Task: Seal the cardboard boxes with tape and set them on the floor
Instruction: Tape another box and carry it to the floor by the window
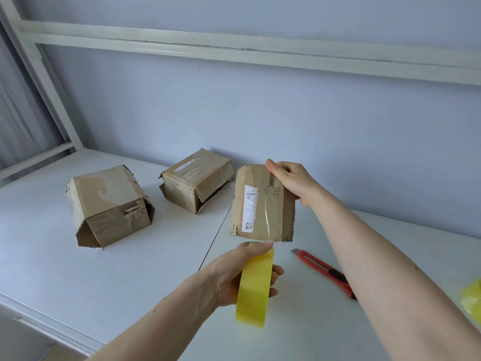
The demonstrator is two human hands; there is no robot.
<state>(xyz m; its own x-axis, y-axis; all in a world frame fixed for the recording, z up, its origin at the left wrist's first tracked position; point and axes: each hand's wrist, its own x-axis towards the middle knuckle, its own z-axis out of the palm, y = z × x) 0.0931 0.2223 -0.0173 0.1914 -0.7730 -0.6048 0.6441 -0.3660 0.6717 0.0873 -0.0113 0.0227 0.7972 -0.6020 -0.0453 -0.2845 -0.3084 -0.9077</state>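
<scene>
Cardboard box gripped at its top by our right hand; our left hand clasps the tape just below.

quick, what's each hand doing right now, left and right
Left hand: grips the yellow tape roll.
Right hand: holds the small cardboard box by its top edge, tilted up off the table.

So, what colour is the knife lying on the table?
Red with a black slider, shown in the head view.
</scene>
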